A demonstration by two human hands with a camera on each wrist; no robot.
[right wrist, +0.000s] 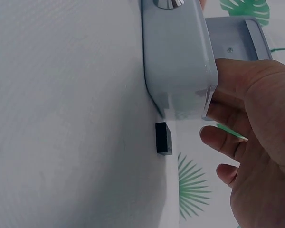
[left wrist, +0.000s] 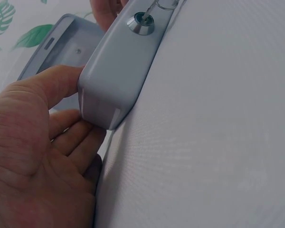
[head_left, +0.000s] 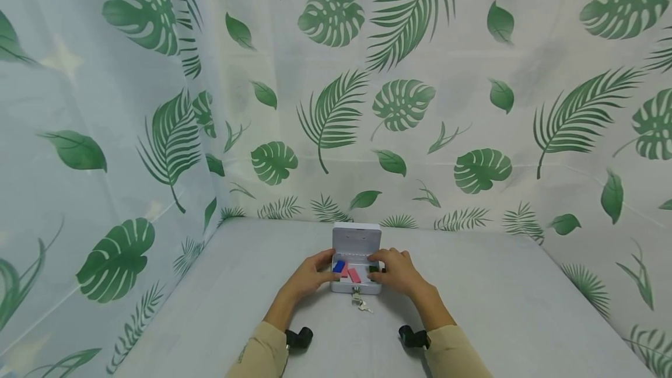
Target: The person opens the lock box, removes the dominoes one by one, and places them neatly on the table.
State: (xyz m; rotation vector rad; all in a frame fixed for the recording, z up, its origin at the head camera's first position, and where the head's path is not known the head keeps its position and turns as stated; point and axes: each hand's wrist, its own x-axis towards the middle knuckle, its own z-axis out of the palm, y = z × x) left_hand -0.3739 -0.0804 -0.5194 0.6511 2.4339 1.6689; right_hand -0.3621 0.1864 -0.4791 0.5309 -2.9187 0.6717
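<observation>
A small light-grey metal cash box [head_left: 340, 287] stands on the table with its lid [head_left: 357, 240] raised. Inside lie a blue block [head_left: 339, 266], pink blocks [head_left: 354, 275] and a dark green block [head_left: 374, 269]. My left hand [head_left: 308, 273] holds the box's left end, thumb over the rim; its fingertips are partly hidden behind the end wall [left wrist: 100, 109]. At the right end, my right hand [head_left: 403, 272] reaches thumb and index finger over the rim beside the green block. Whether they pinch it is hidden. In the right wrist view its other fingers [right wrist: 221, 140] are apart, off the box.
A dark block [right wrist: 164, 138] lies on the table just outside the box's right end. Keys [head_left: 362, 305] hang from the front lock [left wrist: 141, 23]. The white-covered table [head_left: 231, 290] meets a leaf-patterned curtain [head_left: 336, 191] at the back.
</observation>
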